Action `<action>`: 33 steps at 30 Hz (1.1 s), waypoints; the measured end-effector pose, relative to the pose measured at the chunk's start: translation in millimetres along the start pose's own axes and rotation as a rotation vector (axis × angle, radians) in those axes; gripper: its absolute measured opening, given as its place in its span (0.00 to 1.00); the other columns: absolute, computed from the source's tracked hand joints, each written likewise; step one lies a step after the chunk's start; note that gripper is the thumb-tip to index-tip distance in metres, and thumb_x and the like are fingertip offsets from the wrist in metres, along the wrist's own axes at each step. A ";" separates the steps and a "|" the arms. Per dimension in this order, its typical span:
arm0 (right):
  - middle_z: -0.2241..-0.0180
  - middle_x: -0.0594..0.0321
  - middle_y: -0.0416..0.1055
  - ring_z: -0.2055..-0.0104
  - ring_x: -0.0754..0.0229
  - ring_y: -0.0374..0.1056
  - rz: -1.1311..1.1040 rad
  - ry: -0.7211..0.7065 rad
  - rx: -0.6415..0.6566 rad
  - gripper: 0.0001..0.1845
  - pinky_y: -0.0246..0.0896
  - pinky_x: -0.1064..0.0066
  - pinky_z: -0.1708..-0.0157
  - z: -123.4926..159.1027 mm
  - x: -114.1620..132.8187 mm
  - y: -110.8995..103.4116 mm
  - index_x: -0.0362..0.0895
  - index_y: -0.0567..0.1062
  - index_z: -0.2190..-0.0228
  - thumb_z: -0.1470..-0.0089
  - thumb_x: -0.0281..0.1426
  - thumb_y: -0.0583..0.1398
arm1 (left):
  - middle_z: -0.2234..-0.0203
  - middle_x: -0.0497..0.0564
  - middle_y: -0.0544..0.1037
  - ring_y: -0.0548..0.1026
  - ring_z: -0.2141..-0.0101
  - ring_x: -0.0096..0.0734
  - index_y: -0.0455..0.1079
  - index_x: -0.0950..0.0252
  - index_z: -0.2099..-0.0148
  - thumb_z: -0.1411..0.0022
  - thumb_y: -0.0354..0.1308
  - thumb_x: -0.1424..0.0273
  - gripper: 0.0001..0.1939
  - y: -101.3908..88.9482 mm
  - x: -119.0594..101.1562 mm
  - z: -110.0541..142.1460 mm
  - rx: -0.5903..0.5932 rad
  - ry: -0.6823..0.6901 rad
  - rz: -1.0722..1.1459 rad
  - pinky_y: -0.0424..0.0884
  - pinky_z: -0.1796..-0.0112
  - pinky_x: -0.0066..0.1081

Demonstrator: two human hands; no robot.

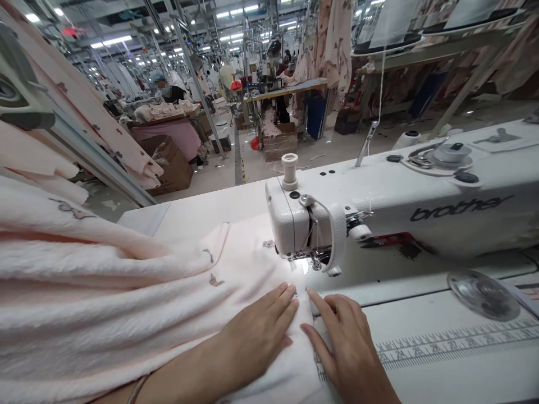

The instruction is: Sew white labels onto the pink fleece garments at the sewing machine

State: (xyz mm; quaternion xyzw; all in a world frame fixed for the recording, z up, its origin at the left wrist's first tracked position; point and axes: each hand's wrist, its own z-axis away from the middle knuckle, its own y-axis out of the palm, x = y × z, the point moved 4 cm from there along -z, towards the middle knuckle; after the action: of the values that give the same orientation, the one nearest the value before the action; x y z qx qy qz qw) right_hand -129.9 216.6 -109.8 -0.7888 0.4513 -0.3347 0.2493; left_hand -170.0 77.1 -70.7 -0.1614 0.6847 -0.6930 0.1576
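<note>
A pale pink plush fabric (138, 303) with small printed figures spreads over the left of the table and runs under the head of a white sewing machine (295, 219). My left hand (261, 328) lies flat on the fabric just in front of the lit needle area, fingers stretched out together. At the fabric's right edge is my right hand (343, 336), its index finger and thumb apart and their tips touching the cloth. The other fingers of that hand curl a little. The needle tip is hard to make out.
A printed ruler scale (421, 350) runs along the table at right, with a clear round disc (483, 294) above it. Red-handled snips (389, 239) rest against the machine. A metal post (101, 146) and hanging fabric stand left. Farther back, a person (168, 90) sits among garments.
</note>
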 end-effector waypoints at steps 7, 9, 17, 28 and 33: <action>0.63 0.49 0.63 0.58 0.49 0.61 0.077 -0.080 0.020 0.17 0.58 0.59 0.63 -1.5 3.3 -1.0 0.33 0.70 0.53 0.41 0.29 0.53 | 0.42 0.67 0.59 0.56 0.41 0.45 0.55 0.77 0.40 0.35 0.48 0.72 0.23 2.0 0.3 -0.1 -0.051 0.004 0.006 0.62 0.44 0.39; 0.61 0.48 0.66 0.56 0.48 0.61 0.105 -0.116 0.026 0.17 0.58 0.58 0.61 -3.4 2.0 -0.2 0.33 0.71 0.53 0.42 0.29 0.53 | 0.42 0.67 0.60 0.56 0.41 0.45 0.55 0.77 0.40 0.34 0.48 0.72 0.22 1.9 2.1 -1.2 -0.060 0.008 0.000 0.61 0.44 0.39; 0.53 0.54 0.69 0.49 0.52 0.61 0.148 -0.275 0.141 0.18 0.52 0.59 0.53 -25.6 -12.5 12.2 0.36 0.70 0.53 0.38 0.30 0.47 | 0.42 0.67 0.59 0.57 0.41 0.43 0.54 0.76 0.40 0.34 0.47 0.72 0.23 4.0 18.6 -7.4 -0.013 -0.040 0.029 0.60 0.43 0.39; 0.52 0.53 0.68 0.49 0.53 0.60 0.112 -0.229 0.128 0.18 0.53 0.63 0.54 -31.7 -18.0 21.2 0.38 0.69 0.52 0.38 0.32 0.47 | 0.42 0.66 0.59 0.57 0.41 0.46 0.56 0.76 0.40 0.35 0.48 0.72 0.23 -3.1 26.8 -12.2 0.018 -0.087 -0.004 0.61 0.44 0.43; 0.51 0.54 0.67 0.51 0.54 0.61 0.109 -0.214 0.116 0.18 0.54 0.64 0.57 -35.4 -18.2 20.9 0.38 0.68 0.52 0.37 0.32 0.47 | 0.42 0.67 0.60 0.59 0.42 0.48 0.57 0.76 0.41 0.35 0.48 0.72 0.22 -3.6 27.6 -12.7 -0.026 -0.086 0.016 0.62 0.45 0.44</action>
State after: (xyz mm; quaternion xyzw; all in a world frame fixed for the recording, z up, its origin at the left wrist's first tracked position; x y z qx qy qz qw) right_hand -174.7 219.6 -106.8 -0.7786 0.4440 -0.2603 0.3590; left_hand -200.4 76.5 -67.0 -0.1875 0.6875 -0.6753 0.1902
